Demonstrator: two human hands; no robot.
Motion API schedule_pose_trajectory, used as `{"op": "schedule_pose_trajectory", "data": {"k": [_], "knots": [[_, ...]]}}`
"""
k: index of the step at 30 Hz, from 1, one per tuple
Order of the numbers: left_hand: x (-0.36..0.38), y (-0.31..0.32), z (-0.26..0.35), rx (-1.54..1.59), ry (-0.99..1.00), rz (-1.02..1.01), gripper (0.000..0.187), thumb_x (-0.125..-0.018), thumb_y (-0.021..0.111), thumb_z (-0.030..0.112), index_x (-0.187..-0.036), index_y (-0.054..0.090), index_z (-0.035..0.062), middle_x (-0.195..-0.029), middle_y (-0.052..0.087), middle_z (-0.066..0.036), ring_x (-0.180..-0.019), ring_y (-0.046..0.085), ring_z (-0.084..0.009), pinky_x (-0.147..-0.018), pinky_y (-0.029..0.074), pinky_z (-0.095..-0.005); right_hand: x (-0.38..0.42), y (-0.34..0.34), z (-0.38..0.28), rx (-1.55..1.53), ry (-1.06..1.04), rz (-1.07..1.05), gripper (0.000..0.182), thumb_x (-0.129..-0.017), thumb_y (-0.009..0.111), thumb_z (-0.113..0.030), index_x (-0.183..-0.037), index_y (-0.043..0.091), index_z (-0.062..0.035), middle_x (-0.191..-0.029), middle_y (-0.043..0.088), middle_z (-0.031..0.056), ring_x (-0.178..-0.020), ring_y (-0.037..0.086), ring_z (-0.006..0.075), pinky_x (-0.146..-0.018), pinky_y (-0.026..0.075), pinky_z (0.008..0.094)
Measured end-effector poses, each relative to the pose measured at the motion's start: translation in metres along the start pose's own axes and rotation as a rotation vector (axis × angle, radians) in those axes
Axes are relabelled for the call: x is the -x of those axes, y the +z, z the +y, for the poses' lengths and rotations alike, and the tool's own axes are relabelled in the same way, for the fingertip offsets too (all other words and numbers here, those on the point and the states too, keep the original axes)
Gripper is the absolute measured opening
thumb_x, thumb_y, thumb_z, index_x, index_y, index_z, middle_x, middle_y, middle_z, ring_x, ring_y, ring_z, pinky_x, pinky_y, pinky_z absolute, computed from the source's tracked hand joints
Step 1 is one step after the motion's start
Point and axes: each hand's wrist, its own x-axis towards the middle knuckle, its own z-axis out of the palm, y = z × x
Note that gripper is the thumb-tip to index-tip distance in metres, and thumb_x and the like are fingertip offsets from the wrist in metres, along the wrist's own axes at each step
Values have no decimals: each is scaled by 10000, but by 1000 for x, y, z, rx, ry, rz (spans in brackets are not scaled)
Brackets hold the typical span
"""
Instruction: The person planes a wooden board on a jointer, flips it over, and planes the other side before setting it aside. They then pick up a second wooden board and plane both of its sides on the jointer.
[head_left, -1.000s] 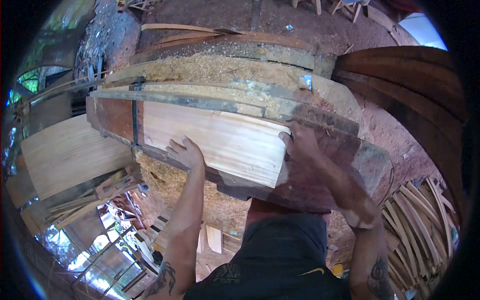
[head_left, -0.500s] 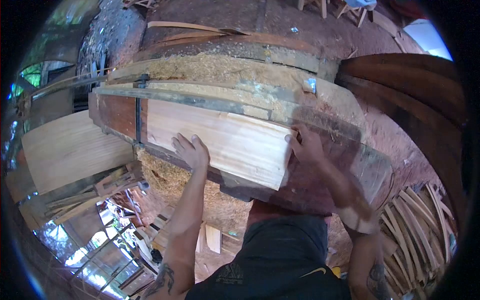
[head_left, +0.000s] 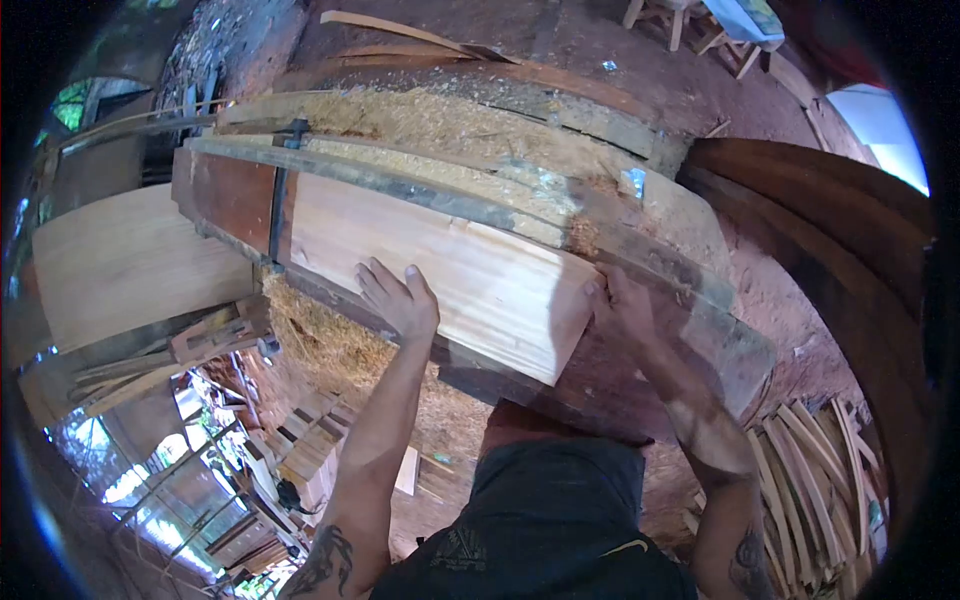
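Pale board (head_left: 480, 275) lies flat on the dark worktable (head_left: 725, 345), its far edge lying along the long rail (head_left: 400, 182) and its left end close to the dark bar (head_left: 278, 215). The left hand (head_left: 402, 302) is laid on the face near the front edge, fingers apart and not gripping. At the right end, the right hand (head_left: 625, 300) is curled at the far corner with its thumb over the face; whether it is clamped there cannot be told, since the undersides of the fingers are hidden.

For good control, light downward pressure is best given by the left palm, with its fingers kept well clear of the bar, while the end is held square and the far edge snug to the rail.

Compared with the earliest frame, the whole view is tilted, so the worktable is seen sloping more steeply down to the right. Both hands are placed much as before; whether the board has been slid cannot be judged.
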Motion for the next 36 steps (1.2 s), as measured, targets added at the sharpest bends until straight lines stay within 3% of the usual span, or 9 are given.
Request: {"op": "schedule_pose_trajectory", "data": {"k": [9,18,22,24,26,29,32,33,36], "knots": [[-41,-3,-29,-16,-25,23,818,-1053,529,478,-1617,327,-78,-1686,239,-370,-1578,202,-529,-1281,142,-624,-29,36,-15,165,-62,-66,442,-1015,691,-296,-1364,591,-43,-1016,747,251,-952,732,469,-819,573,530],[-53,-4,-40,-18,-34,73,885,-991,579,525,-1607,341,-63,-1671,268,-368,-1565,222,-542,-1274,147,-658,-32,40,-41,173,-103,-20,361,-1029,670,-265,-1314,592,-57,-971,739,199,-881,729,434,-783,569,518],[-37,-11,-38,4,2,35,932,-985,578,530,-1632,269,-66,-1676,233,-383,-1568,188,-563,-1264,119,-692,-23,42,-17,296,-367,32,349,-1020,674,-203,-1301,610,-5,-1005,667,185,-906,638,359,-843,505,494],[-6,-21,-33,6,-1,-32,937,-995,567,520,-1635,238,-80,-1684,201,-386,-1575,157,-567,-1263,101,-700,7,32,-7,228,-424,13,329,-1025,671,-198,-1282,619,1,-1014,658,186,-908,636,327,-829,509,473],[33,-27,-18,17,8,-87,938,-1003,559,508,-1635,216,-95,-1686,168,-398,-1578,128,-576,-1263,85,-705,46,10,23,104,-164,-227,330,-1036,668,-252,-1264,589,-27,-959,682,224,-918,677,391,-780,547,479],[114,-33,8,-32,27,-189,939,-1008,563,480,-1628,193,-120,-1672,122,-438,-1571,91,-607,-1263,71,-709,104,-27,42,-50,199,-211,311,-1042,683,-250,-1244,593,-31,-1013,684,154,-865,668,269,-733,541,444],[206,-72,53,124,87,-393,946,-980,614,418,-1621,198,-137,-1649,66,-485,-1548,68,-653,-1253,75,-730,143,-55,107,-339,92,10,316,-1031,716,-243,-1255,603,-51,-993,661,64,-795,609,167,-712,525,393],[219,-102,72,144,140,-493,907,-972,624,402,-1599,253,-138,-1639,137,-467,-1539,132,-635,-1251,115,-718,149,-88,80,-247,272,-28,355,-1002,750,-217,-1283,606,-54,-951,619,12,-836,569,142,-771,510,351],[247,-142,94,291,254,-741,773,-955,653,379,-1524,436,-97,-1588,359,-395,-1495,329,-567,-1244,235,-666,159,-135,129,17,6,169,405,-974,804,-318,-1200,635,-28,-1042,632,69,-921,586,175,-807,505,330]]}}
